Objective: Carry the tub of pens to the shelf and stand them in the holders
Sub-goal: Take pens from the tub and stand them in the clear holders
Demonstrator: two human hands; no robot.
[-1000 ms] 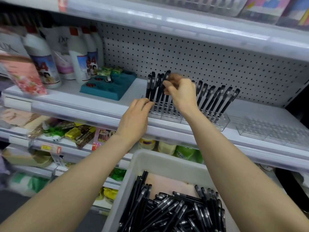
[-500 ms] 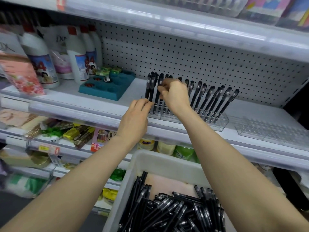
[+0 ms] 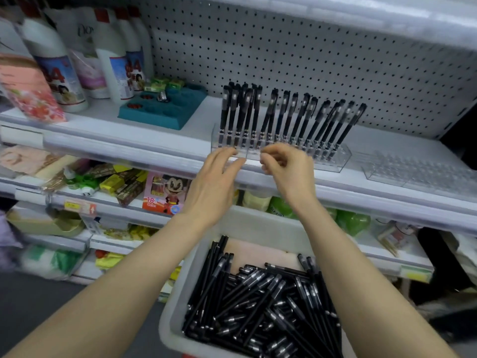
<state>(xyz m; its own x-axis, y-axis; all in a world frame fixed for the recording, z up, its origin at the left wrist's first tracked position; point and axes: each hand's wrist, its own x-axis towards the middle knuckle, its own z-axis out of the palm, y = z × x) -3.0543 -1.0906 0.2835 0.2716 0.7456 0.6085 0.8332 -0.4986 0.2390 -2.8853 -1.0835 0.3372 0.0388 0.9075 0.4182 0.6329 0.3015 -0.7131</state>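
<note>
Tub (image 3: 258,226) of pens (image 3: 258,301) sits just below. Left hand (image 3: 216,177), fingers straight, meets the holder's (image 3: 338,161) front edge; right hand (image 3: 286,171) is curled, apparently empty. Brace the holder, fetch one pen, seat it upright in a free front hole.

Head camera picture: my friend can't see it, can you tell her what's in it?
A left hand with straight fingers and a right hand, curled and empty, are at the front of a clear holder on a shop shelf where black pens stand in rows. Below, a white tub holds many loose pens.
</note>
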